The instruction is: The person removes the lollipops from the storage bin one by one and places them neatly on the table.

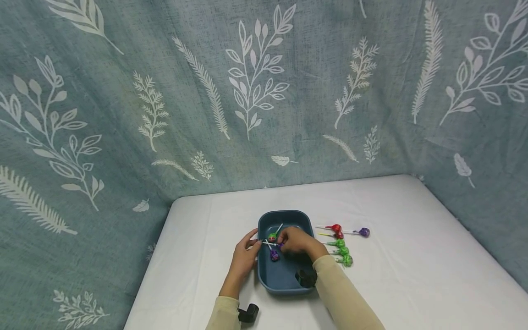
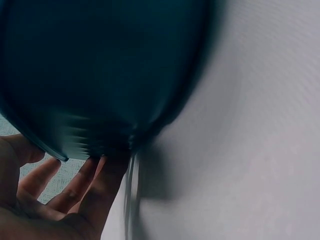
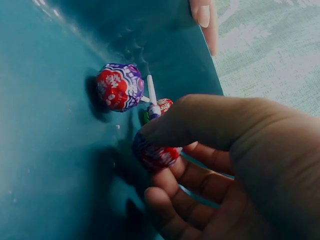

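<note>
A dark blue rectangular container [image 1: 282,278] stands on the white table. My left hand [image 1: 243,259] grips its left side, thumb at the rim and fingers along the outer wall. Inside it, my right hand [image 1: 298,241] pinches a purple-and-red wrapped lollipop [image 3: 159,156] between thumb and fingers, its white stick pointing left in the head view. Another purple lollipop [image 3: 119,87] lies on the container floor close by. A green-wrapped lollipop [image 1: 272,237] lies further back inside, mostly hidden behind the thumb in the right wrist view.
Right of the container, a column of lollipops lies on the table: red ones [image 1: 336,228] at the back and green ones [image 1: 340,243] nearer. One purple lollipop [image 1: 364,232] lies further right. A patterned curtain [image 1: 264,114] hangs behind the table.
</note>
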Motion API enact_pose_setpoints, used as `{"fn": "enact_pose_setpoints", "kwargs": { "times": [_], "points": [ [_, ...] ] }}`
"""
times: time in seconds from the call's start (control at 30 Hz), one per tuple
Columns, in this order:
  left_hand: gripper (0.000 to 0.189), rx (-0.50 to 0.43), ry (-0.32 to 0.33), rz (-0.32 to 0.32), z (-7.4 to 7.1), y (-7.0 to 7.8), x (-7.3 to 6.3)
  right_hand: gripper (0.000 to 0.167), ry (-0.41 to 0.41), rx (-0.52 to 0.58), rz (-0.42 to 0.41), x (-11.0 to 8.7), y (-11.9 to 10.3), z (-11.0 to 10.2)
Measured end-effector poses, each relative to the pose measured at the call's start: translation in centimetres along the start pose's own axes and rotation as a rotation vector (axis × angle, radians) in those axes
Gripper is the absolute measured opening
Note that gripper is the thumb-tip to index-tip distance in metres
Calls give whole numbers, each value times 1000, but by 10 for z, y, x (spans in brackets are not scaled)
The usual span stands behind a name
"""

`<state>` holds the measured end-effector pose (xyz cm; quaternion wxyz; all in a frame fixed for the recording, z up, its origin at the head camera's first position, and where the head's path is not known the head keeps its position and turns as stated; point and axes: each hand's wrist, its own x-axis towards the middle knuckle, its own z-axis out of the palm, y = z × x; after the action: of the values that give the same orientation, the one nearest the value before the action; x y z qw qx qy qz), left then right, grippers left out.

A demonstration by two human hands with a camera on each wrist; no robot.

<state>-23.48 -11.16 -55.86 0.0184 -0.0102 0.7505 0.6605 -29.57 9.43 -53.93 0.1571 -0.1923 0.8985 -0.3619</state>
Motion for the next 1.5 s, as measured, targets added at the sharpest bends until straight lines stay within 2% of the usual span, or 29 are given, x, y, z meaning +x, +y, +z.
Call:
{"fn": "enact_pose_setpoints", "kwargs": {
  "times": [0.07,0.17,0.3,0.4,0.6,0.87,0.97,1.1,1.5],
  "points": [
    [48,-5,-2,3,0,1,-1,19,15,10,1,0,-1,-1],
    [48,-9,-17,3,1,16,-8,19,37,16,-4,-1,-1,-2],
    [48,-16,-22,2,0,15,-7,20,78,2,-42,-3,-5,-7],
    [48,-22,-12,6,0,-1,1,20,112,-6,-69,-5,-8,-11],
    [48,-9,-9,1,0,3,-2,19,169,5,-73,-12,-10,-18],
    [46,-23,-36,3,-1,35,-20,19,215,104,-88,-25,-7,-27],
    [46,-24,-39,8,-2,42,-24,21,239,125,-100,-30,-6,-32],
    [47,-33,-42,8,-3,43,-24,24,277,141,-132,-37,-3,-38],
    [47,-49,-51,4,-3,39,-22,25,392,194,-104,-65,14,-56]
  ]
}}
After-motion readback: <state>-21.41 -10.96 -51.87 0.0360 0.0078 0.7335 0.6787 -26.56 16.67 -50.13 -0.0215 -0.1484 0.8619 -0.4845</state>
